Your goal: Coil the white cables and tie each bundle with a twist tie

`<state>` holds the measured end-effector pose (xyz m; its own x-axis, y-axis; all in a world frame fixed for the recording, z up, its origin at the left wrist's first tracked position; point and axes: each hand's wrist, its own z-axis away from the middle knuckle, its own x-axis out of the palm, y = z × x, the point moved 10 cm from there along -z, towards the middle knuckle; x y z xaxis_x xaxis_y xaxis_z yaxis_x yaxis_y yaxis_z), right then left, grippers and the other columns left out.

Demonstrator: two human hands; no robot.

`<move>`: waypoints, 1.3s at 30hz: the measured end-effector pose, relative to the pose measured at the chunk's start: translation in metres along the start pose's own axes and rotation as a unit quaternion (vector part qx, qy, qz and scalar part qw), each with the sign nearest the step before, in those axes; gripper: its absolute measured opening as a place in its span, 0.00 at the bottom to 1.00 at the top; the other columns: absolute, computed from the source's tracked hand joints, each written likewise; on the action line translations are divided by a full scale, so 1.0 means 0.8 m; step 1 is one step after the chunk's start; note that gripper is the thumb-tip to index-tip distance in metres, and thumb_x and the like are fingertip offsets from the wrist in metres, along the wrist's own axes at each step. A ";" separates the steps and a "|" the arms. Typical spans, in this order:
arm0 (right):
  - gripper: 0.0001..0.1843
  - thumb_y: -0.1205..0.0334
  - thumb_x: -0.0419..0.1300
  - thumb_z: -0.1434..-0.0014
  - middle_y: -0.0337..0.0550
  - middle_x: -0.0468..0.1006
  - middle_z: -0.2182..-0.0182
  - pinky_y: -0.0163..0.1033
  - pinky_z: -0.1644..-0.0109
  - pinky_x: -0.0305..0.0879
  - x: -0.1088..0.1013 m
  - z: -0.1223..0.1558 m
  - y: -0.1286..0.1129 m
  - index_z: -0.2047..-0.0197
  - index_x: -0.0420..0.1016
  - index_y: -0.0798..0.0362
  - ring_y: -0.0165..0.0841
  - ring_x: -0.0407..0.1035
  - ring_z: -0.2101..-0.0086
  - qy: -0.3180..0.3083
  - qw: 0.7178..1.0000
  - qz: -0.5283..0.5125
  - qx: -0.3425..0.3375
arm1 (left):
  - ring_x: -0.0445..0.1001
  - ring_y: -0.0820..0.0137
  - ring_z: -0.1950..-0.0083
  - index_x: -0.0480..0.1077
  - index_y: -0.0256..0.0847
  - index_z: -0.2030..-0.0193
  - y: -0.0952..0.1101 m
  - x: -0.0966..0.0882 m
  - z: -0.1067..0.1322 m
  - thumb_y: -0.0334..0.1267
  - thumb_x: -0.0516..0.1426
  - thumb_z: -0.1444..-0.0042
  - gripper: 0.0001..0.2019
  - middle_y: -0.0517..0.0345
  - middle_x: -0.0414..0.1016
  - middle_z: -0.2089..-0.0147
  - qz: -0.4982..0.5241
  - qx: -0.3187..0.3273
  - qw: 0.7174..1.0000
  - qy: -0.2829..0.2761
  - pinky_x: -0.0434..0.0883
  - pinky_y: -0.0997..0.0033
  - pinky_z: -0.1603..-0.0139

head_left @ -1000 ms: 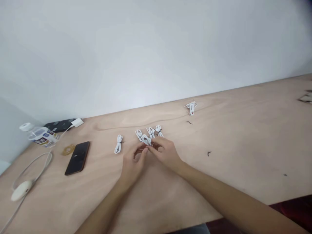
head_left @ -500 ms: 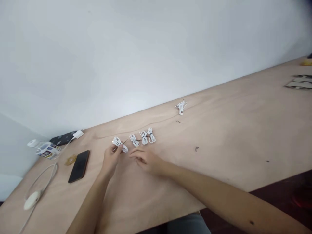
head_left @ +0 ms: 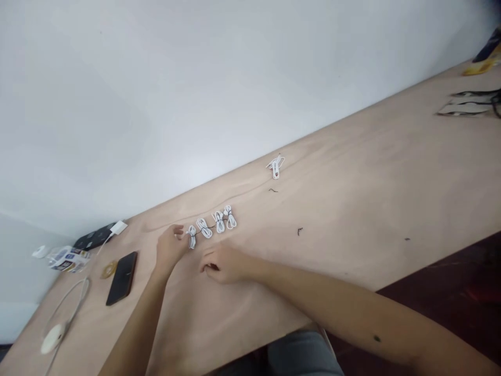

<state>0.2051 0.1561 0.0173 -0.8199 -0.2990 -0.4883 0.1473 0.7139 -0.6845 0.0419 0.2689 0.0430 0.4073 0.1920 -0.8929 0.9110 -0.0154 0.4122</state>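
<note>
The left hand (head_left: 170,248) was held loosely open and gripped nothing, its fingertips just beside the end of a row of four coiled white cables (head_left: 204,227) at its 3 o'clock. Thin black wire (head_left: 212,227) ran between the coils, which lay on a plywood tabletop (head_left: 352,183). The right hand (head_left: 225,263) lay below the row at its 6 o'clock, not touching it, with the fingers curled in a narrow grip over a small dark scrap (head_left: 212,267); I could not tell whether they were actually pinching it. A fifth coiled white cable (head_left: 276,167) lay alone at the row's 2 o'clock, with two short black wire bits (head_left: 299,231) on the wood nearby. At the left hand's 8 o'clock lay a black smartphone (head_left: 122,278), beside an amber tape roll (head_left: 109,269). Beyond these sat a white power adapter (head_left: 118,227) and a labelled plastic packet (head_left: 68,259). Pale strips (head_left: 465,108) lay at the table's far 2 o'clock end.
</note>
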 end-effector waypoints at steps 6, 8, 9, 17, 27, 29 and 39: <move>0.13 0.76 0.60 0.40 0.43 0.85 0.58 0.39 0.50 0.71 -0.001 -0.002 0.003 0.58 0.84 0.54 0.37 0.78 0.59 0.006 1.000 -0.004 -0.001 | 0.82 0.54 0.54 0.77 0.41 0.51 0.047 0.035 -0.012 0.45 0.60 0.39 0.14 0.48 0.85 0.57 -0.026 0.053 0.997 -0.040 0.72 0.61 0.51; 0.13 0.76 0.59 0.40 0.44 0.85 0.59 0.40 0.51 0.72 -0.001 -0.003 0.006 0.58 0.84 0.54 0.37 0.78 0.60 0.009 1.000 -0.006 -0.002 | 0.82 0.52 0.54 0.77 0.41 0.52 0.056 0.048 -0.020 0.45 0.61 0.40 0.14 0.48 0.85 0.60 -0.027 0.052 0.997 -0.048 0.72 0.60 0.52; 0.13 0.76 0.59 0.40 0.45 0.85 0.59 0.40 0.52 0.72 0.000 -0.004 0.007 0.58 0.84 0.55 0.37 0.78 0.61 0.010 1.000 -0.007 -0.003 | 0.82 0.51 0.53 0.77 0.41 0.51 0.059 0.053 -0.025 0.45 0.62 0.41 0.15 0.47 0.85 0.61 -0.025 0.049 0.997 -0.049 0.71 0.60 0.51; 0.14 0.77 0.59 0.41 0.42 0.85 0.62 0.42 0.50 0.71 -0.013 -0.007 0.007 0.62 0.83 0.53 0.37 0.77 0.60 0.049 0.998 -0.027 -0.003 | 0.82 0.53 0.57 0.74 0.34 0.44 0.064 0.064 -0.052 0.39 0.67 0.47 0.24 0.45 0.84 0.61 0.095 0.022 0.995 -0.033 0.72 0.59 0.52; 0.08 0.73 0.61 0.38 0.41 0.81 0.66 0.38 0.60 0.66 -0.050 0.001 0.040 0.60 0.81 0.54 0.32 0.70 0.68 0.123 0.988 -0.025 0.087 | 0.80 0.68 0.63 0.77 0.35 0.48 0.065 -0.005 0.017 0.53 0.66 0.41 0.23 0.48 0.84 0.56 0.376 0.058 0.924 0.031 0.74 0.70 0.62; 0.08 0.71 0.60 0.36 0.40 0.80 0.64 0.37 0.60 0.65 -0.058 0.002 0.047 0.59 0.80 0.53 0.30 0.69 0.69 0.149 0.982 -0.038 0.113 | 0.77 0.69 0.68 0.77 0.35 0.50 0.058 -0.016 0.043 0.51 0.67 0.41 0.21 0.51 0.83 0.61 0.406 0.064 0.911 0.041 0.73 0.71 0.67; 0.12 0.69 0.65 0.37 0.41 0.75 0.55 0.38 0.62 0.69 -0.061 0.003 0.038 0.51 0.77 0.48 0.28 0.66 0.71 0.149 0.986 -0.035 0.061 | 0.83 0.59 0.55 0.77 0.38 0.47 0.008 0.043 0.090 0.52 0.71 0.45 0.25 0.46 0.85 0.51 0.492 -0.011 0.870 -0.017 0.77 0.67 0.60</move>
<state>0.2509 0.1908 0.0190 -0.9536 -0.1325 -0.2702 0.1359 0.6115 -0.7795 0.0666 0.2049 0.0023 0.9918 0.0664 -0.1094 0.1177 -0.1368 0.9836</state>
